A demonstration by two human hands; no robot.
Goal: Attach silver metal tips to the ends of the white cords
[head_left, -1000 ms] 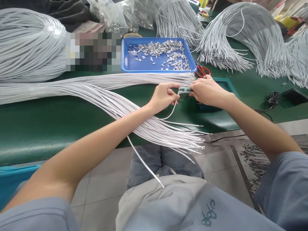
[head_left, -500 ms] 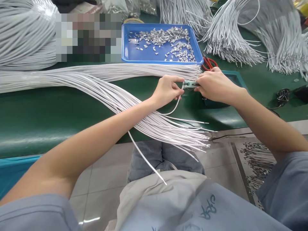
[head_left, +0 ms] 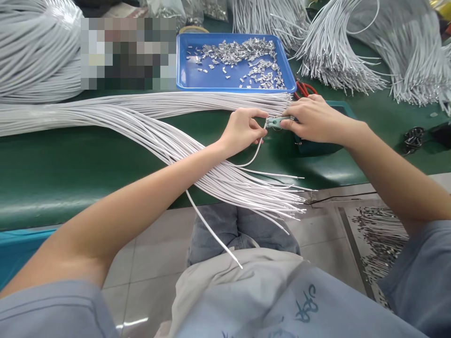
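Green worktop (head_left: 70, 173) spans the frame's middle. A white cord bundle (head_left: 148, 134) fans from left edge to lower centre, ends overhanging the edge. More cord heaps (head_left: 369, 51) sit upper right. A blue tray (head_left: 211, 77) of metal clips (head_left: 246, 58) sits top centre. Left hand (head_left: 243, 131) pinches one white cord (head_left: 255, 152), centre frame. Right hand (head_left: 313, 119) grips a small teal tool (head_left: 276, 123) touching that cord's end. Red scissors (head_left: 305, 88) lie just beyond.

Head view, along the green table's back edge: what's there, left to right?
Big coil of grey-white cords → blue plastic tray of small silver metal clips → red-handled scissors → arched bundles of white cords with metal tips.
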